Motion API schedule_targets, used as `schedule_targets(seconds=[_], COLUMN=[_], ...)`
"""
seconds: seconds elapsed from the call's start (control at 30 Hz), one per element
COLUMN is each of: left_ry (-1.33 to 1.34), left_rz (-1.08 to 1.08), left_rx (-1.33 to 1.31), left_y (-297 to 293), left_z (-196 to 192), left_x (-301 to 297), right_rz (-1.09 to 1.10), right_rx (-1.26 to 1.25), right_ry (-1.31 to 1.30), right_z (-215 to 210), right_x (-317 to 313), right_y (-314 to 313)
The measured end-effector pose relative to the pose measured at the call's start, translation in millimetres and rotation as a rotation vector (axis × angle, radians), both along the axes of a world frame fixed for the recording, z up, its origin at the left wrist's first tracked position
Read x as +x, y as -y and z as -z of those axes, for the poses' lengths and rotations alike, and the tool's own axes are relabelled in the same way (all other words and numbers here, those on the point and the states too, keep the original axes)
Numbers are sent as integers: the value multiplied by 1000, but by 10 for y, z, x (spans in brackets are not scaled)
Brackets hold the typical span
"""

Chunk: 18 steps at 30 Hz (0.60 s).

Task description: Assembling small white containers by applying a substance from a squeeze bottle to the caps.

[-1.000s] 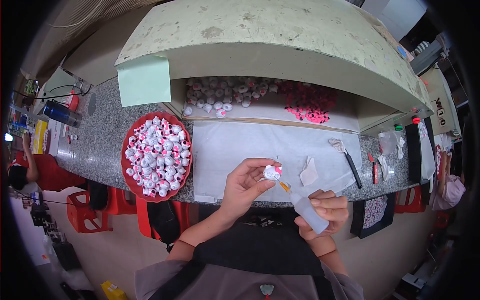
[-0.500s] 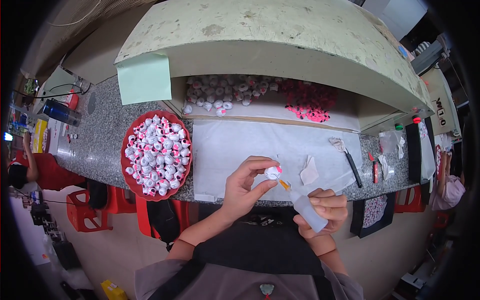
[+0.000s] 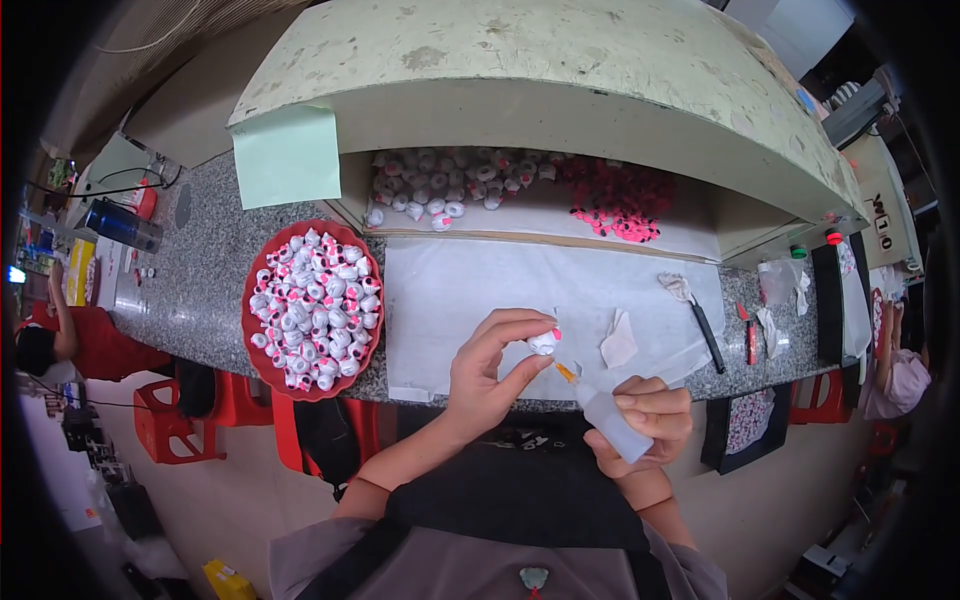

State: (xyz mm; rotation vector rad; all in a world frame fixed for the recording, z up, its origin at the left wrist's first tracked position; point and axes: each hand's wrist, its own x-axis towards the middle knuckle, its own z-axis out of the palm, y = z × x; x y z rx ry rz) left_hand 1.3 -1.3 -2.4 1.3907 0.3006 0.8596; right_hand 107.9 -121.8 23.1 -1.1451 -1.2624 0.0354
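Left of your white, flat sheet (image 3: 450,300) sits a red scalloped bowl (image 3: 272,380). Of your left hand (image 3: 482,382) and right hand (image 3: 650,425), the right wraps a translucent plastic squeeze bottle (image 3: 612,422); the left pinches a small round white-and-pink piece (image 3: 543,343) above the sheet, near the bottle's tip (image 3: 566,373).

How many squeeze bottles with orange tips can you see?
1: the squeeze bottle is in your right hand, its orange tip near the white-and-pink piece held by your left hand. Others could be hidden in the background.
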Motion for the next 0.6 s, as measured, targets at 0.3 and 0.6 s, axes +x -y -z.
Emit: schedule_targets(seconds=[0.3,0.6], left_ry=[-8,37], left_rz=[12,-284], left_rx=[-61,-243], left_y=[-56,-481], left_z=[22,166], left_x=[-16,-229], right_rz=[73,-34], right_rx=[31,-501], right_ry=[-61,-395], right_z=[61,576], right_x=[51,951], right_y=[-27,-576])
